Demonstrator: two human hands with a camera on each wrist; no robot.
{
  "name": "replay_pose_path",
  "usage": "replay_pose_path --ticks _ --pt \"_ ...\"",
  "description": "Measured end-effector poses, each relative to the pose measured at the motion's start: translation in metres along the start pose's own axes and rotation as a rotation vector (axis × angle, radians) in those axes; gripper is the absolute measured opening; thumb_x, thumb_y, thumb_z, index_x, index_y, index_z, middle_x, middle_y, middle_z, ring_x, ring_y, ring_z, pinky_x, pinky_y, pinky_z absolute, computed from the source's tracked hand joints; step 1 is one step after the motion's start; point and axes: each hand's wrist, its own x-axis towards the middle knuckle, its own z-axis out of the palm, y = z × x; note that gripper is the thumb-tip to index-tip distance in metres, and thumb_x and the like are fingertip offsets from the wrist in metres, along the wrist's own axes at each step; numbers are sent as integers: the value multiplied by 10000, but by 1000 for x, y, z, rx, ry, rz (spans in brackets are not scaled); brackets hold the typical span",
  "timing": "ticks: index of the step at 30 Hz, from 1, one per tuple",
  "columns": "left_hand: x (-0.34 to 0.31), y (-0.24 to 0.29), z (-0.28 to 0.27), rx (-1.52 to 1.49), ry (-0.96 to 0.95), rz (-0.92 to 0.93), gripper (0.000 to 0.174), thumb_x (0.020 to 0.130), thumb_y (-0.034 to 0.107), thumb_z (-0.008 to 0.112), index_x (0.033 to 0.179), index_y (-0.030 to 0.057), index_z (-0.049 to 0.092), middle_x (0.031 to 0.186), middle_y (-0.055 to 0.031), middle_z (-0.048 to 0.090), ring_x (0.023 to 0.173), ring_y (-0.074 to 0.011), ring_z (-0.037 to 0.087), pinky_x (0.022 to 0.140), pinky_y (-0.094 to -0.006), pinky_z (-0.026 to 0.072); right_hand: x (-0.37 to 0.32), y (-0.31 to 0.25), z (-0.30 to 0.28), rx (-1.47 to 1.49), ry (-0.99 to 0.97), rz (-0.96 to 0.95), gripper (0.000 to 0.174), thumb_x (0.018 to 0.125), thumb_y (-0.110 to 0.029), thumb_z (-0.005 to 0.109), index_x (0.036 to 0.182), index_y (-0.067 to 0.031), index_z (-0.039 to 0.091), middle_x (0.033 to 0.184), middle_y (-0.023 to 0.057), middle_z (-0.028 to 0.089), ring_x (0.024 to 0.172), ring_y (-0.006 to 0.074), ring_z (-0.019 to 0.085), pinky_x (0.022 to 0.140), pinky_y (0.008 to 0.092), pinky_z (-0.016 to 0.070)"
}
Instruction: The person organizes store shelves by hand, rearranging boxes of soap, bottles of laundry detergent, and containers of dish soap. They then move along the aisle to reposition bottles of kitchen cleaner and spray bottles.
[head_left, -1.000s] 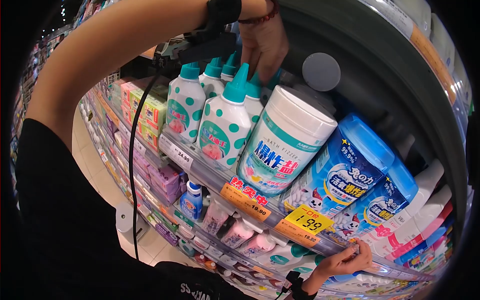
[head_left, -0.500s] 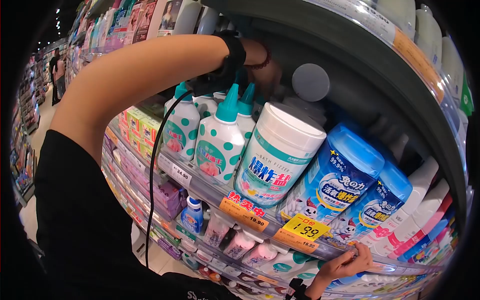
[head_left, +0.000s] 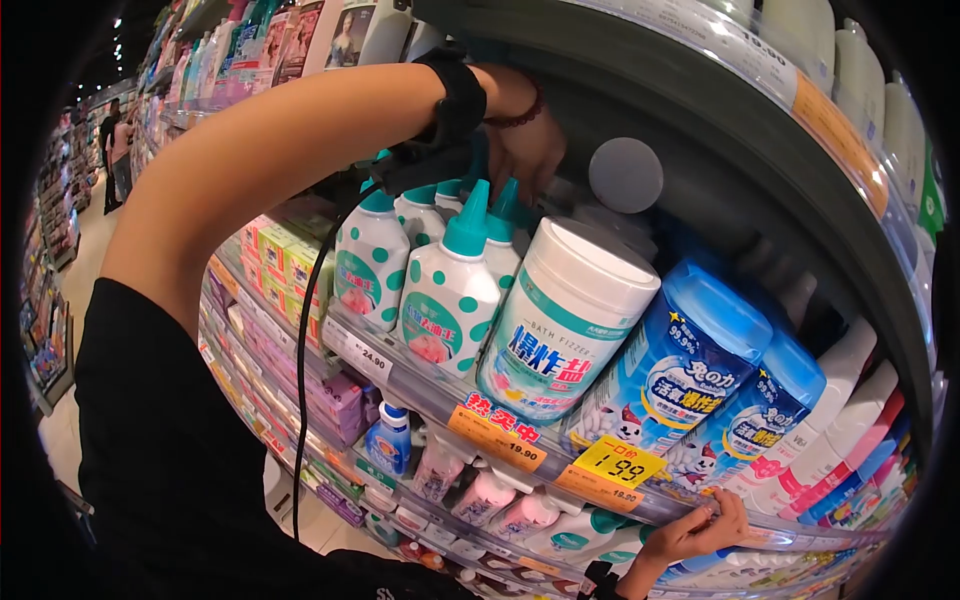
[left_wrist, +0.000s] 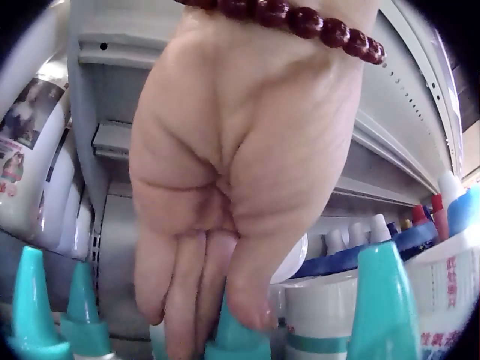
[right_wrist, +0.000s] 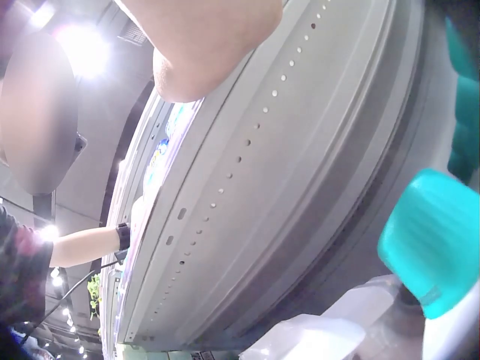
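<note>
In the head view my left hand (head_left: 530,150) reaches down behind the front row of white detergent bottles with teal dots and teal nozzle caps. The left wrist view shows its thumb and fingers closing about the teal nozzle cap (left_wrist: 238,341) of a bottle, whose body is hidden below. A dotted bottle (head_left: 448,300) stands at the shelf front beside a white tub (head_left: 570,320). Low at the right, my right hand (head_left: 695,528) holds the shelf's front edge (head_left: 655,500), fingers curled at it beneath the blue bags (head_left: 690,360).
A shelf above (head_left: 640,80) hangs close over the left forearm. White and pink bottles (head_left: 840,400) stand to the right, stacked boxes (head_left: 285,260) to the left. A black cable (head_left: 310,370) hangs from the left wrist. A person (head_left: 118,155) stands far down the aisle.
My left hand has gone further back behind the front bottles, its fingers now pointing down. The head view has shifted, showing more aisle. My right hand has stayed at the shelf edge.
</note>
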Motion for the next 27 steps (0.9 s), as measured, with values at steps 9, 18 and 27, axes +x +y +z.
replay_pose_path --ticks 9,18,27 --pt "-15 -1 6 -81 65 32 377 919 305 546 1166 27 605 1118 -101 644 989 -209 624 879 -346 489 -3 2 2 13 5 -8 223 879 -72 415 1017 29 558 1066 156 514 1032 283 457 926 400 332" --pt "-107 17 93 -45 1039 222 349 931 189 529 1250 49 544 1267 -143 560 1150 -295 531 972 -349 397 -3 -1 -3 -46 -39 -38 278 852 -87 439 1060 39 575 1089 178 555 1050 321 461 942 432 323" --pt "-131 27 319 -393 1303 322 268 893 54 457 1085 -71 595 1170 -221 598 1187 -353 506 1042 -462 320 -7 -17 -36 142 -199 104 630 787 -159 598 1338 61 387 1367 253 426 1278 410 360 1070 466 258"
